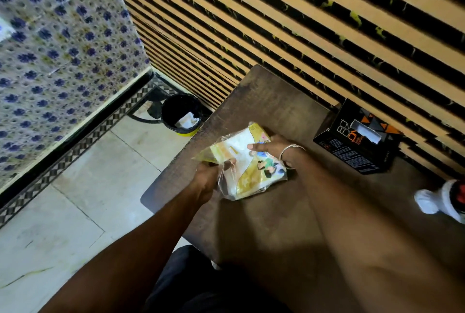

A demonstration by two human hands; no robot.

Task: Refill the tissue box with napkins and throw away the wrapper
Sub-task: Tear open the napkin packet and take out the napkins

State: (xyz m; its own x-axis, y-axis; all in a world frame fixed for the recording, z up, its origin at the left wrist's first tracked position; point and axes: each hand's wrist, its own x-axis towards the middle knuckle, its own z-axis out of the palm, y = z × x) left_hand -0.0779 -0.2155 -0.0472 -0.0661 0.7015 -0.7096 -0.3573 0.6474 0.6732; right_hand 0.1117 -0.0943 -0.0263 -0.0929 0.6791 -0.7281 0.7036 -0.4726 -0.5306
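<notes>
Working the pack [247, 161] open at the near left corner of the table [271, 101], both hands on it. Pinching the loose clear wrapper [224, 176] at the pack's left end with the left hand [210, 176], fingers closed tight on the film. Pressing down on top with the right hand [270, 147], fingers stretched nearly flat, one pointing left across the printed face, more a pin than a grip. Lying with its long axis running from far left to near right, the pack, so the opened end facing the left hand. Sitting well apart at the far right, against the slatted wall, the box [359, 136], dark, slot up, a white scrap showing in the slot. Lying nearer the right hand, that box, so probably falling to the right hand to carry the napkins over, the left stripping the film back toward itself. Waiting on the floor to the far left, just beyond the table edge, the bin [181, 117], black, on the left hand's side, handy for the wrapper. Napkins not yet out, by the look of it.
</notes>
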